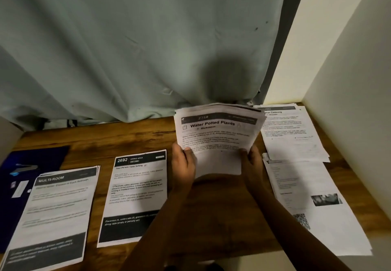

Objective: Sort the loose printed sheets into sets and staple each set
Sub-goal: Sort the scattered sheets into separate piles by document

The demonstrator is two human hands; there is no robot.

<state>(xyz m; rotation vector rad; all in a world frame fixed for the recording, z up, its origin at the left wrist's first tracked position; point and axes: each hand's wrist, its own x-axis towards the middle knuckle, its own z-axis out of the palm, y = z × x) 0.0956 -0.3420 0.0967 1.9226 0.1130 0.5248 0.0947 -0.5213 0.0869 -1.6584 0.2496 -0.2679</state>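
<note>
I hold the stack tilted up above the table, with my left hand and right hand each curled round a bottom corner. The 2692 sheet lies left of the stack and the Mirror pile right. Likely fault: the loose, fanned tops slide out and muddle the sorted sets.

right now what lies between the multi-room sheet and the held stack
The 2692 dining-area sheet lies flat on the table there, seen in the head view.
</note>
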